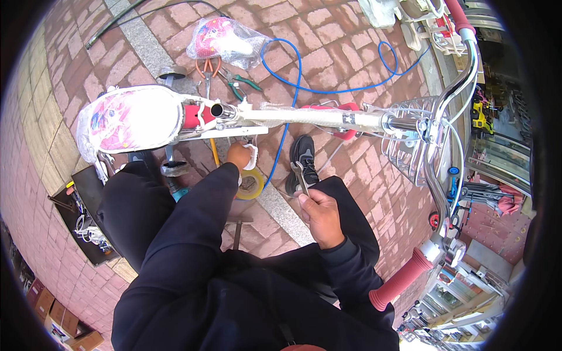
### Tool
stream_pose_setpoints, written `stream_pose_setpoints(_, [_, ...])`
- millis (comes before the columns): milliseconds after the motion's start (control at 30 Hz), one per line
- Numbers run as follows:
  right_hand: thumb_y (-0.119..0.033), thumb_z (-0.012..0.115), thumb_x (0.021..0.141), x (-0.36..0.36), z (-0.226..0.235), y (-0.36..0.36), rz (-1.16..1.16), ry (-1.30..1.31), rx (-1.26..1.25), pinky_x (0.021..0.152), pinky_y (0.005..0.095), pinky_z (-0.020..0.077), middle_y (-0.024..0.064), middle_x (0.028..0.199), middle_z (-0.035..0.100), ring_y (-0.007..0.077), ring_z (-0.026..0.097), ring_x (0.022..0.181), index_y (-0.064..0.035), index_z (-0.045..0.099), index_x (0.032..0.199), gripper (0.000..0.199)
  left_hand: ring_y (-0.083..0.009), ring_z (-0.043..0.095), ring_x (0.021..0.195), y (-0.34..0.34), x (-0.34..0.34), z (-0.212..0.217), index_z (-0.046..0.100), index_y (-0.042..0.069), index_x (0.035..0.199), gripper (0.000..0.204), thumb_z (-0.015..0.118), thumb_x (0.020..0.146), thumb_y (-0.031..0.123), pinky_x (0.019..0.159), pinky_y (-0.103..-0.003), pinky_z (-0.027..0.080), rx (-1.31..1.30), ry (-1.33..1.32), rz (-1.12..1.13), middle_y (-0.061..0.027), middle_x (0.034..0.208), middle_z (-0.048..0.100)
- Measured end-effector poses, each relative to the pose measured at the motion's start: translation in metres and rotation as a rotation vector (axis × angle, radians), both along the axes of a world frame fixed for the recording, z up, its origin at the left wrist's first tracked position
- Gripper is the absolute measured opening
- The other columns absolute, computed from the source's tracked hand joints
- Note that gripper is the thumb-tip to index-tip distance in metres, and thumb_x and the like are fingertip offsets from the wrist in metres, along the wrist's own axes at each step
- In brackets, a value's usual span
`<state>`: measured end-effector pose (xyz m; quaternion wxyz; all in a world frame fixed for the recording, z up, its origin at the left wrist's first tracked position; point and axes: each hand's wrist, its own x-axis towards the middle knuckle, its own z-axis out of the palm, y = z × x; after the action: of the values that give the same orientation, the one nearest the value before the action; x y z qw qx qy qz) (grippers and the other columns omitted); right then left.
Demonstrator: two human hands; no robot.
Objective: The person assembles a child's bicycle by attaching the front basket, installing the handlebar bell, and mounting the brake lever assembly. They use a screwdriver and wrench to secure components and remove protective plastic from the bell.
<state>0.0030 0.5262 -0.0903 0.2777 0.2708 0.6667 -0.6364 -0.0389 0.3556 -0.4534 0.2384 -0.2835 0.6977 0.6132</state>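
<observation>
A small white and red bicycle (pixel 316 118), partly wrapped in clear film, stands crosswise in front of me. My left hand (pixel 239 157) is closed at its white pedal (pixel 252 158), below the frame; the fingertips are partly hidden. My right hand (pixel 323 216) grips a metal wrench (pixel 301 177) between thumb and fingers, apart from the bicycle and above my dark shoe (pixel 304 153). Just below the pedal, a roll of yellowish tape (pixel 250 185) lies on the paving.
Orange-handled pliers (pixel 208 75) and green-handled pliers (pixel 242 86) lie beyond the frame. A blue hose (pixel 328 92) loops across the bricks and under the bicycle. A wrapped pink piece (pixel 219 40) is farther off. At left stands an open toolbox (pixel 88 213); red handlebar grips (pixel 404 279) jut out on the right.
</observation>
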Motion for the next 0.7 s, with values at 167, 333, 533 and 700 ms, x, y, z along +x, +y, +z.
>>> stream_pose_setpoints(167, [-0.017, 0.063, 0.107, -0.005, -0.009, 0.009, -0.186, 0.037, -0.035, 0.051, 0.0228, 0.0318, -0.0034, 0.074, 0.052, 0.0046, 0.041, 0.056, 0.0055, 0.068, 0.117, 0.024, -0.0321, 0.076, 0.088, 0.034, -0.004, 0.037, 0.071, -0.006, 0.125, 0.038, 0.072, 0.095, 0.017, 0.079, -0.042, 0.059, 0.147, 0.085, 0.082, -0.0212, 0.102, 0.078])
stream_pose_setpoints(333, [-0.019, 0.063, 0.108, -0.018, -0.001, 0.011, -0.198, 0.139, -0.058, 0.051, 0.0225, 0.0321, -0.0034, 0.074, 0.052, 0.0048, 0.042, 0.056, 0.0045, 0.068, 0.118, 0.026, -0.0183, 0.073, 0.085, 0.038, -0.001, 0.111, 0.065, -0.003, 0.131, 0.030, 0.062, 0.103, 0.004, 0.071, -0.034, 0.058, 0.568, -0.028, 0.276, -0.0107, 0.099, 0.076])
stream_pose_setpoints(533, [-0.021, 0.067, 0.105, -0.023, -0.001, -0.007, 0.074, 0.258, 0.196, 0.054, 0.0260, 0.0380, -0.0013, 0.072, 0.055, 0.0066, 0.048, 0.057, 0.0042, 0.074, 0.109, 0.027, -0.0202, 0.070, 0.079, 0.004, 0.016, 0.166, 0.057, -0.004, 0.138, 0.034, 0.060, 0.105, 0.005, 0.068, -0.035, 0.059, 0.652, -0.046, 0.413, -0.0126, 0.101, 0.072])
stream_pose_setpoints(700, [-0.020, 0.069, 0.097, -0.032, -0.027, -0.014, 0.600, 0.728, 0.711, 0.072, 0.0449, 0.0516, 0.0158, 0.079, 0.067, 0.0318, 0.067, 0.076, 0.0006, 0.076, 0.104, 0.023, -0.0188, 0.071, 0.078, -0.032, 0.015, 0.169, 0.059, -0.005, 0.136, 0.034, 0.061, 0.104, 0.007, 0.069, -0.033, 0.059, 0.580, 0.048, 0.268, -0.0132, 0.101, 0.075])
